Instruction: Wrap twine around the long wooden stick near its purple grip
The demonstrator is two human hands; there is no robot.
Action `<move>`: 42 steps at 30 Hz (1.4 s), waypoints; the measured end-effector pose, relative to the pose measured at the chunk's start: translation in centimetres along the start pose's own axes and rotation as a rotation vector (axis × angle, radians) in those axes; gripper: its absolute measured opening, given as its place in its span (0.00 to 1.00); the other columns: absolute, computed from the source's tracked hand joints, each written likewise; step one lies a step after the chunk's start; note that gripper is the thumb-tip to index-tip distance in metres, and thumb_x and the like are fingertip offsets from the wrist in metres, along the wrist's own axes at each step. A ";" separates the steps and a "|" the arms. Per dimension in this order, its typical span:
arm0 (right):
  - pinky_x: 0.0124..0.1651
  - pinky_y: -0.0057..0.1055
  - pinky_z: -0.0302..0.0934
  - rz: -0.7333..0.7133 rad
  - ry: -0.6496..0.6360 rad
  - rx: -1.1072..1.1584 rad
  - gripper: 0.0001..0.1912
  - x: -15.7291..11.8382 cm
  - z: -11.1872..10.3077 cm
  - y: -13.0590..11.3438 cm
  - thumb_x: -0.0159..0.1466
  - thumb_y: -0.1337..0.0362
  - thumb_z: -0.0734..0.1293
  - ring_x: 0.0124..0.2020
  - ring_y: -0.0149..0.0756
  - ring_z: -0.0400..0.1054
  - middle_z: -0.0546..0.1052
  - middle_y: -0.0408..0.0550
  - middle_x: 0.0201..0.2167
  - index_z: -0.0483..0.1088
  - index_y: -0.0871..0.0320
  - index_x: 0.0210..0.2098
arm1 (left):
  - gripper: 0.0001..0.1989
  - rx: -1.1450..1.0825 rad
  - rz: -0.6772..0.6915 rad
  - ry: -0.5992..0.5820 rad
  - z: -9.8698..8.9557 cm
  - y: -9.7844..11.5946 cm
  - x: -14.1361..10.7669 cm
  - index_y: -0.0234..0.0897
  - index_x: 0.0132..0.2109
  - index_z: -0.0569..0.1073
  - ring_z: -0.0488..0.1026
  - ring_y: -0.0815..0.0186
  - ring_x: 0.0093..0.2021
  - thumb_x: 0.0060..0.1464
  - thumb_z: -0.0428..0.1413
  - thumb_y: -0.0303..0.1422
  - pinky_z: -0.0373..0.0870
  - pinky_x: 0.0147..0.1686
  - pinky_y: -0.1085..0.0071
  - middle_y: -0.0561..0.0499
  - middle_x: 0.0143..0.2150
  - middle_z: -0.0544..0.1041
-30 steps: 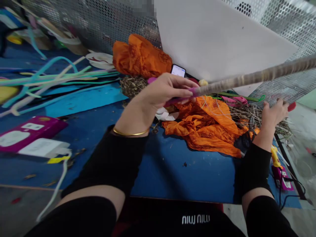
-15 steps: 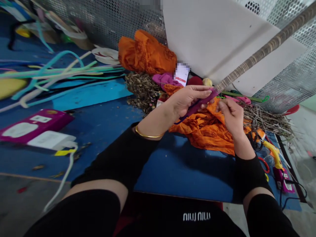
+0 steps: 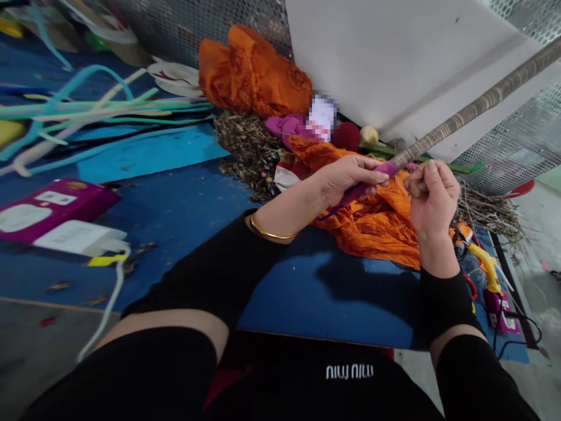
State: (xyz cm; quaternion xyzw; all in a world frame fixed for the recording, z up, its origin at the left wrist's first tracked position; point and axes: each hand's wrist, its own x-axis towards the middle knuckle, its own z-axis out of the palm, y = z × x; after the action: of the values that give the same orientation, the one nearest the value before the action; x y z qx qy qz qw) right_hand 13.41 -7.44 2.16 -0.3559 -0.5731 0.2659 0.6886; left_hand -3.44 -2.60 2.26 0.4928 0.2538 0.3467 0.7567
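"Miu Miu" lettering (image 3: 349,372) reads upside down on a black top (image 3: 298,383) at 6 o'clock. The striped rod (image 3: 473,107) slants up toward 2 o'clock, its purple end gripped in the left hand (image 3: 353,175) — the bare length beyond the fingers. The right hand (image 3: 433,190) is curled shut just beside, at the grip's 3 o'clock — any contents unclear.

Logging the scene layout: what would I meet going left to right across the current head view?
Purple box, white disc, orange cloth bundle, left hand, right hand, yellow tool.
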 end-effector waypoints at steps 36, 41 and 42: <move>0.55 0.53 0.73 -0.123 -0.414 -0.275 0.17 1.0 -3.0 -1.2 0.67 0.45 0.70 0.45 0.45 0.74 0.78 0.48 0.32 0.78 0.47 0.28 | 0.10 0.949 0.433 0.268 0.6 -1.8 0.0 0.38 0.42 0.83 0.77 0.59 0.46 0.53 0.62 0.33 0.70 0.50 0.67 0.50 0.42 0.84; 0.59 0.49 0.71 -0.172 -0.345 -0.282 0.18 1.1 -2.4 -1.2 0.70 0.47 0.68 0.47 0.39 0.74 0.79 0.46 0.37 0.81 0.50 0.32 | 0.11 1.041 0.459 0.334 1.0 -2.2 -0.4 0.39 0.44 0.80 0.78 0.57 0.47 0.52 0.65 0.34 0.71 0.48 0.69 0.50 0.42 0.84; 0.60 0.48 0.70 -0.153 -0.330 -0.285 0.18 1.2 -2.5 -1.2 0.70 0.46 0.69 0.48 0.39 0.74 0.79 0.47 0.37 0.81 0.50 0.32 | 0.14 1.048 0.471 0.346 1.1 -2.4 -0.5 0.39 0.47 0.79 0.78 0.57 0.47 0.52 0.65 0.34 0.71 0.48 0.69 0.50 0.42 0.84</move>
State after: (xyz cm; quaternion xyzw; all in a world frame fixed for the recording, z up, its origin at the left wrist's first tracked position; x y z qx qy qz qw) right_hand 16.04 -7.71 3.64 -0.3565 -0.7351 0.1838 0.5465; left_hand -2.26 -4.25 0.52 0.7796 0.3945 0.4089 0.2635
